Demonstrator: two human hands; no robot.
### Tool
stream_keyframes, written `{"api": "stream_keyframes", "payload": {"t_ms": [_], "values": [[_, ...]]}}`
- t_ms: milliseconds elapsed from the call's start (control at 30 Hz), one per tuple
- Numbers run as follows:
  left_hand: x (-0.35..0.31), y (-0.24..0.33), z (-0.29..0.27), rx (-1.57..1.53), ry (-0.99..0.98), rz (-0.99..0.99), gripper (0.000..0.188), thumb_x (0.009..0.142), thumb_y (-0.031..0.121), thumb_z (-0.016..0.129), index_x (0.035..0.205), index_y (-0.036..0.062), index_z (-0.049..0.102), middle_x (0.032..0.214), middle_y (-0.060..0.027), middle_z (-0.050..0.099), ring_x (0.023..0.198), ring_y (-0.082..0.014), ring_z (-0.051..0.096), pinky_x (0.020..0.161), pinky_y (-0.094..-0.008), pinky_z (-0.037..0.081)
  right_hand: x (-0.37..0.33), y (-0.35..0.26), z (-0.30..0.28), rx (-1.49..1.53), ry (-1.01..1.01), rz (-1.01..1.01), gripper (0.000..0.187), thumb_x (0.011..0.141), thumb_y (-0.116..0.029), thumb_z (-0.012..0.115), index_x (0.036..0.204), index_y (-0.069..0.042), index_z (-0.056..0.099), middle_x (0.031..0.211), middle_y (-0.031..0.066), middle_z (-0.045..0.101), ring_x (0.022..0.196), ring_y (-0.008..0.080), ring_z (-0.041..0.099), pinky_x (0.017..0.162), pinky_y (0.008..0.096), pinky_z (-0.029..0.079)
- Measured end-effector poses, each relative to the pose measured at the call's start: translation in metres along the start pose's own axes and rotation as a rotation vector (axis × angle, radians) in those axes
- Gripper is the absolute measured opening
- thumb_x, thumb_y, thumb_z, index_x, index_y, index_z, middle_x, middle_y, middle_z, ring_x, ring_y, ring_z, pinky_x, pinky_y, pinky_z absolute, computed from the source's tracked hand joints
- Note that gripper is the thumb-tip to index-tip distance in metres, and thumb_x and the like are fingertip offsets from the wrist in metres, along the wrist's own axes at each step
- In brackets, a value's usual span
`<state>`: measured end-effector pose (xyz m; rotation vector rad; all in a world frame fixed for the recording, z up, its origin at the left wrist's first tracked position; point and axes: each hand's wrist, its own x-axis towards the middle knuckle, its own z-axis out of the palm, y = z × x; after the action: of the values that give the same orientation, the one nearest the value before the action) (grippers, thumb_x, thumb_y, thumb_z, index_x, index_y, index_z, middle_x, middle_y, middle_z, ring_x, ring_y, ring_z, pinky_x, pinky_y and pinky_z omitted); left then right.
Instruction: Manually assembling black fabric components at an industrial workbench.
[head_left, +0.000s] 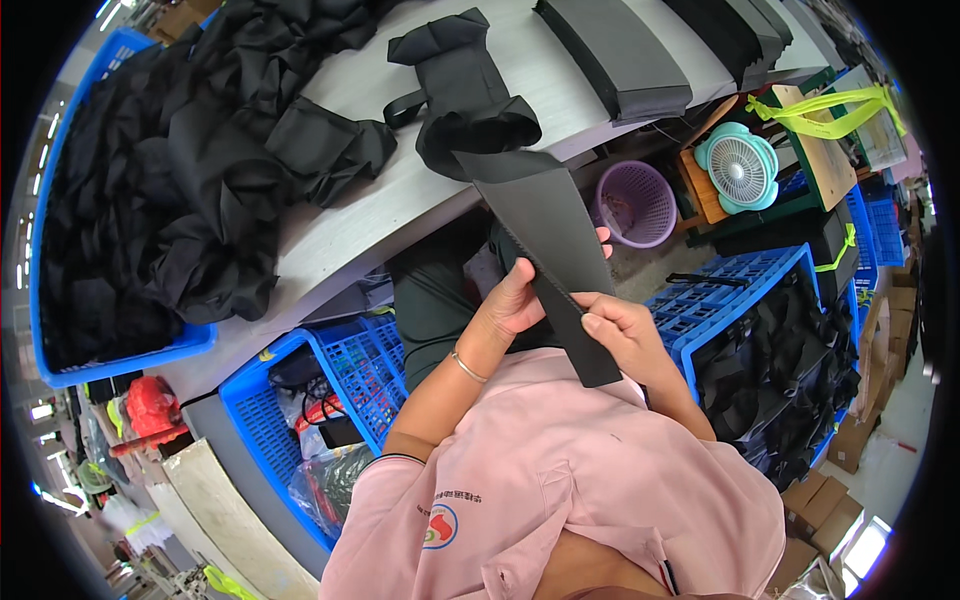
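Note:
Both my hands hold a long black sheet-like panel (545,205) in front of my chest, with a darker folded strip along its near edge. My left hand (515,300) is closed on it, thumb on the near edge and fingertips showing past the far edge. My right hand (625,335) pinches the strip lower down, fingers closed. The panel's upper end meets a sewn black fabric piece (465,85) with a strap loop on the table edge; I cannot tell whether they are joined.
A heap of black fabric (200,170) fills a blue crate (130,365) on the grey table (335,240). Stacked black panels (610,60) lie at the far right. Below stand a purple basket (637,205), a teal fan (737,168) and blue crates (255,410) on both sides.

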<state>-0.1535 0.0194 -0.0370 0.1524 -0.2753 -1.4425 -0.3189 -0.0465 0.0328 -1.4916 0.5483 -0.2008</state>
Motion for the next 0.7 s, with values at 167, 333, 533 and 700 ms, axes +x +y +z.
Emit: {"api": "stream_keyframes", "payload": {"t_ms": [167, 333, 533, 700], "values": [[-0.006, 0.011, 0.002, 0.158, 0.315, 0.022, 0.067, 0.084, 0.029, 0.079, 0.137, 0.0036, 0.048, 0.127, -0.0162, 0.061, 0.119, -0.0301, 0.059, 0.104, -0.0439, 0.048, 0.001, 0.022, -0.001, -0.297, 0.362, -0.161, 0.018, 0.089, -0.01, 0.066, 0.1, 0.004, 0.063, 0.103, 0.0117, 0.066, 0.083, 0.0147, 0.062, 0.075, 0.026, 0.049], [-0.01, 0.012, 0.013, 0.317, 0.448, 0.015, 0.04, 0.086, 0.022, 0.077, 0.116, 0.0016, 0.061, 0.119, -0.0116, 0.065, 0.11, -0.0202, 0.063, 0.097, -0.0363, 0.051, 0.016, 0.023, 0.01, -0.543, 0.376, -0.228, 0.05, 0.092, -0.016, 0.067, 0.137, 0.001, 0.051, 0.115, 0.0129, 0.062, 0.103, 0.0184, 0.06, 0.091, 0.0304, 0.047], [-0.009, 0.028, 0.002, 1.313, 0.835, 0.557, 0.046, 0.101, 0.033, 0.053, 0.137, 0.0037, 0.055, 0.157, -0.0217, 0.025, 0.143, -0.033, 0.028, 0.107, -0.0335, 0.037, 0.037, 0.023, -0.001, -0.061, 0.107, -0.05, 0.043, 0.099, -0.015, 0.057, 0.138, 0.003, 0.05, 0.123, 0.0091, 0.062, 0.11, 0.0141, 0.057, 0.096, 0.0282, 0.045], [0.02, 0.086, -0.037, 1.664, 0.957, 0.775, 0.041, 0.096, 0.012, 0.057, 0.136, 0.0119, 0.06, 0.159, -0.0227, 0.026, 0.143, -0.0362, 0.031, 0.099, -0.0345, 0.044, 0.072, 0.024, -0.004, -0.339, 0.079, -0.215, 0.048, 0.097, -0.015, 0.058, 0.142, -0.001, 0.047, 0.123, 0.0189, 0.065, 0.101, 0.0212, 0.064, 0.092, 0.0297, 0.047]]}}
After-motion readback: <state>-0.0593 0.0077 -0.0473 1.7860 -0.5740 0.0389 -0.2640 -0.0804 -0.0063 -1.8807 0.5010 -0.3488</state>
